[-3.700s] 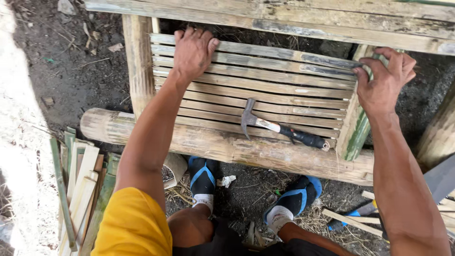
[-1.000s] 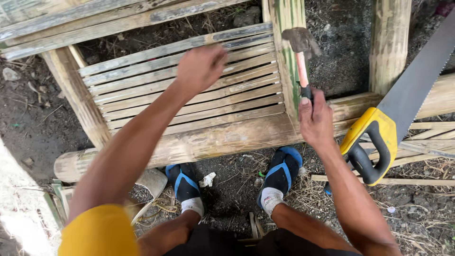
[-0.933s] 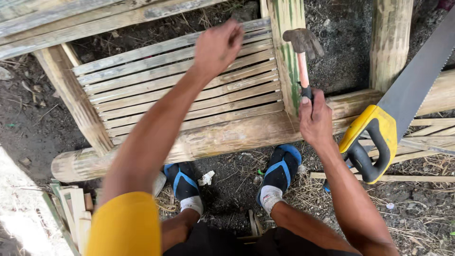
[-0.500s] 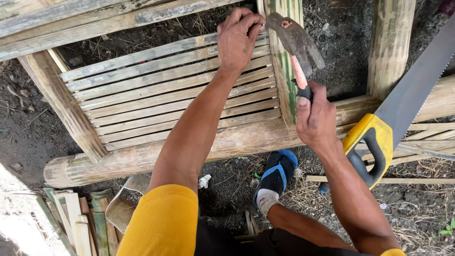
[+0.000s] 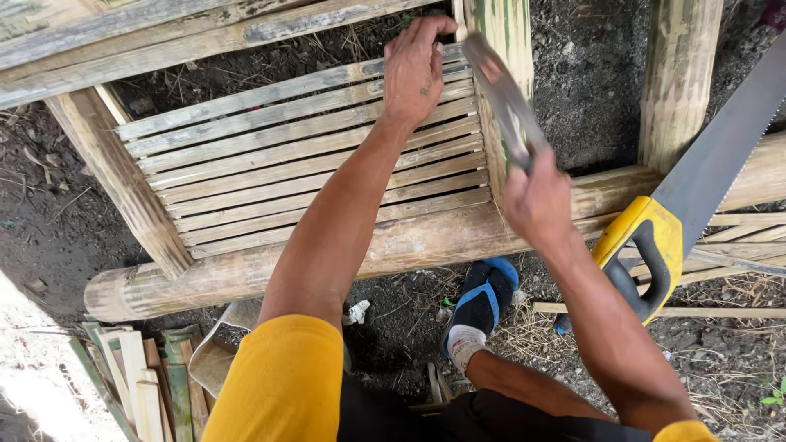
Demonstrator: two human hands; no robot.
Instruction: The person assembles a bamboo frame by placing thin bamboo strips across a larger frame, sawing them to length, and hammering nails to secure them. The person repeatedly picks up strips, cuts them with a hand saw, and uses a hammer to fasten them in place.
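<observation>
The right hand is clamped on the handle of a hammer, which is blurred and raised toward the top right corner of the bamboo slat panel. The left hand rests on the upper slats, its fingertips pinched together at the corner, just beside the upright bamboo post; whatever they pinch, maybe a nail, is too small to tell.

Main risk, in my judgement: the hammer head is very near the left fingertips, so a stroke that goes a bit off can hit them. The slats are thin and split lengthwise, so a hard or angled blow near the end can crack one, or bend what is being driven. The panel only leans on the round bamboo log at the front, so it can shift under the blow. A hand saw w/ yellow and black handle lies on the same log, just right of the right arm; a wide backswing can knock it, and its teeth are exposed.

There is no counter here; the work sits low on bare dark soil w/ dry grass and chips. It is outdoors, in daylight. A foot in a blue sandal stands under the log. Cut bamboo strips are stacked at the bottom left. A second post stands at the right.
</observation>
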